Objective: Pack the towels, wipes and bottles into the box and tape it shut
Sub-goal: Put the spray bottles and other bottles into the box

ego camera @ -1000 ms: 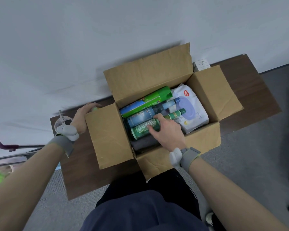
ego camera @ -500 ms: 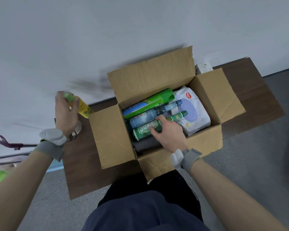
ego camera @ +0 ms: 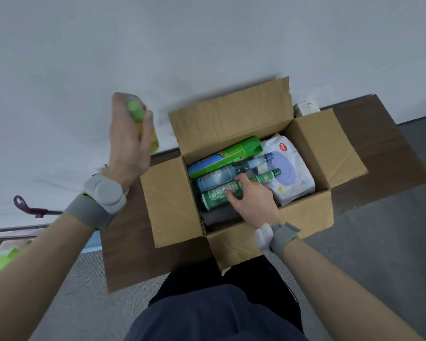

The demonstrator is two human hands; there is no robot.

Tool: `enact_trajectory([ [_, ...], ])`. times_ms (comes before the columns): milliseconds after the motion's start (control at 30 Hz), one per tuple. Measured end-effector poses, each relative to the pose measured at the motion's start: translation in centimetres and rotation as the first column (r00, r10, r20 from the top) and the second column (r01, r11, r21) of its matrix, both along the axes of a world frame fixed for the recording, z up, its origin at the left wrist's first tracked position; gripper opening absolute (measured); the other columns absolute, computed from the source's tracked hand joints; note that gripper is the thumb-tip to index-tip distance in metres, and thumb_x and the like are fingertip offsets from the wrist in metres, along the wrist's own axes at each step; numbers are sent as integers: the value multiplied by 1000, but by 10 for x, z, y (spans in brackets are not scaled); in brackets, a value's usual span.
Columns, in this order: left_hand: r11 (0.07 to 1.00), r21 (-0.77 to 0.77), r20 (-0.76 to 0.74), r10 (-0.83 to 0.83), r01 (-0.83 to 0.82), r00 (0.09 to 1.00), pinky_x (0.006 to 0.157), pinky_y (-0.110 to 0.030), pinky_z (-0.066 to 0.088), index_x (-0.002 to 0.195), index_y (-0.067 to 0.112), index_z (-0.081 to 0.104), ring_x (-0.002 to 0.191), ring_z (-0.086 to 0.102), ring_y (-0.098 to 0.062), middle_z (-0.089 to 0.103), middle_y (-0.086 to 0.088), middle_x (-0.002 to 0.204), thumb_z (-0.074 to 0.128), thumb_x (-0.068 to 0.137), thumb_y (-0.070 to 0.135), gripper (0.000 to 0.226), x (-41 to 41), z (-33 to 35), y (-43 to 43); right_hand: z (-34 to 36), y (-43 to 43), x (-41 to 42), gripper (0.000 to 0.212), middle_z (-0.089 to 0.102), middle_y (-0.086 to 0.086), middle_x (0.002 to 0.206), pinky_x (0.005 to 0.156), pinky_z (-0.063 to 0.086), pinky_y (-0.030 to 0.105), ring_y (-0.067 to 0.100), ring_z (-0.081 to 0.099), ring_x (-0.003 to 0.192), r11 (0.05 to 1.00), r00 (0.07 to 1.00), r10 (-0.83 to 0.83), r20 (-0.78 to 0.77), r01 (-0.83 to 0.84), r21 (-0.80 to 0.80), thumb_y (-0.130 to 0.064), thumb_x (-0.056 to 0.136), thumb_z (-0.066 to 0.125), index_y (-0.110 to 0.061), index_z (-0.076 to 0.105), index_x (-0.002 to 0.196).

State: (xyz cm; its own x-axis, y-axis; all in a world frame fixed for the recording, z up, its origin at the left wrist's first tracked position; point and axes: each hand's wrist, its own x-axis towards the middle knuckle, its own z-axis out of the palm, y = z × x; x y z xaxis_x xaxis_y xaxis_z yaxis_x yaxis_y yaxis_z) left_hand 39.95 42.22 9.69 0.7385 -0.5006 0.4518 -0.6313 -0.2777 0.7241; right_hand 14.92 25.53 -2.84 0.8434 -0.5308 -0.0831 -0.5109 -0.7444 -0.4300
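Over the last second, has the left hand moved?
Yes. The left hand has lifted off the table beside the box's left flap and now holds the yellow bottle above it.

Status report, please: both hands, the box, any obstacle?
Left hand grips yellow bottle, held up left of box. Right hand inside box, gripping dark green bottle. Flaps open, box untaped. Path to opening free.

A yellow bottle (ego camera: 154,141) is gripped in the fingers of the left hand (ego camera: 129,146), raised beside the box (ego camera: 172,200). Inside, a dark green bottle (ego camera: 215,197) is gripped by the fingers of the right hand (ego camera: 252,203), with a blue bottle (ego camera: 214,177) just beyond the fingertips and a wipes pack (ego camera: 294,179) to their right.
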Motion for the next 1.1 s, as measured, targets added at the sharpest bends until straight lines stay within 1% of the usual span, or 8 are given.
enact_trajectory([
  [100,985,94,-71,-136,142,988,67,-26,39,107,31,38,74,49,-15,49,1,89,48,106,27,11,-30,-5,-21,3,1,1,35,51,-8,69,57,39,36,27,63,70,1000,1000,-11,-13,11,18,-52,99,53,-24,53,121],
  [200,936,184,-89,-288,300,954,69,-13,34,106,27,34,75,46,-6,44,7,86,46,106,30,12,-58,-15,-41,5,1,1,26,52,-5,68,58,39,38,32,65,71,998,1000,-26,-16,27,51,-40,105,46,-22,53,122],
  [300,866,256,-163,-400,430,902,66,-25,37,104,23,35,71,45,-8,43,14,86,46,106,31,13,-83,-25,-55,10,1,0,22,59,2,74,61,41,42,38,66,74,994,997,-79,3,79,72,-27,107,42,-19,50,126],
  [433,802,280,-246,-471,527,847,69,-36,42,103,18,37,74,47,-15,44,10,88,46,107,29,14,-108,-40,-67,18,4,-4,17,64,7,76,68,51,47,40,64,72,980,984,-163,78,152,127,-20,108,38,-16,47,123],
  [667,697,408,-382,-456,590,804,80,-37,43,115,11,40,89,49,-19,49,-1,103,52,105,31,26,-128,-68,-67,21,0,-1,18,63,5,83,65,33,38,35,62,77,910,891,-389,233,333,245,-30,109,39,-15,50,106],
  [800,627,491,-435,-424,604,794,94,-41,46,133,8,37,111,54,-29,48,-10,131,58,102,31,44,-142,-82,-64,19,1,-3,19,56,-1,91,70,29,32,17,50,80,895,865,-423,270,352,275,-40,102,40,-23,46,100],
  [933,652,512,-400,-396,560,827,94,-42,48,136,9,38,116,52,-29,48,-11,134,60,101,32,47,-148,-87,-67,17,0,-3,15,50,-1,98,73,29,26,12,43,86,887,838,-443,319,359,289,-33,100,47,-19,50,98],
  [1100,544,657,-242,-504,522,829,97,-47,44,132,7,48,112,45,-31,49,-13,121,59,95,26,43,-159,-92,-74,20,-1,-4,19,51,4,97,78,39,32,19,48,87,901,827,-415,380,315,297,-29,92,52,-11,56,95],
])
